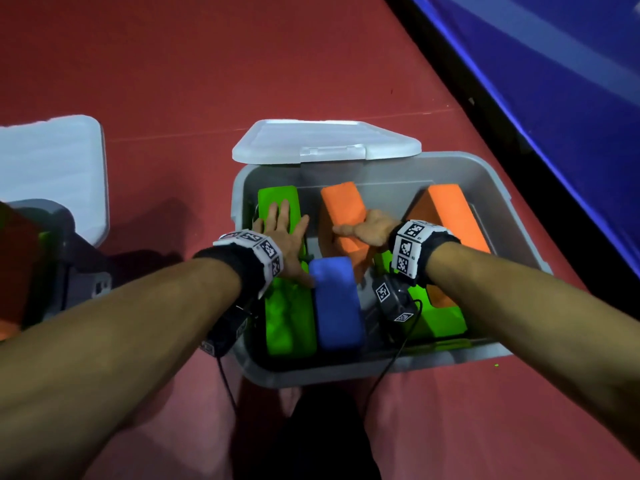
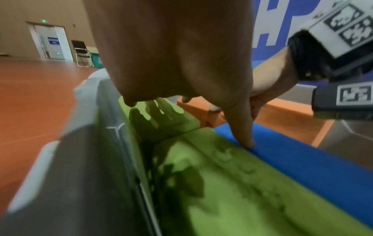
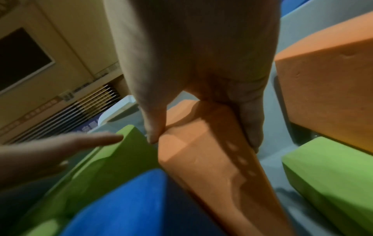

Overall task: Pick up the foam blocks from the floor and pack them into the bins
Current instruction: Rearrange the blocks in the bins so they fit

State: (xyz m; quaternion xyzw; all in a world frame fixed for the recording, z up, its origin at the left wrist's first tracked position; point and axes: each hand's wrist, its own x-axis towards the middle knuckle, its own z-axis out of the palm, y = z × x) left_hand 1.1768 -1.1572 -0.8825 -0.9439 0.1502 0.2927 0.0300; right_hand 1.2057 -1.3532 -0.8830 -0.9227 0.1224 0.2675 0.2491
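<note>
A grey bin (image 1: 519,216) on the red floor holds several foam blocks. My left hand (image 1: 282,233) lies flat with straight fingers on a green block (image 1: 277,199) at the bin's left; its thumb touches the blue block (image 1: 337,306) (image 2: 302,159). My right hand (image 1: 367,228) (image 3: 201,135) grips the middle orange block (image 1: 341,209) (image 3: 212,159), thumb on one side and fingers on the other. A second orange block (image 1: 453,216) leans at the right over a green block (image 1: 440,320). Another green block (image 1: 287,323) lies at the front left.
The bin's white lid (image 1: 325,140) leans open at its far edge. A second grey bin (image 1: 79,258) with its white lid (image 1: 52,168) stands to the left, with blocks in it. A blue padded wall (image 1: 554,81) runs along the right.
</note>
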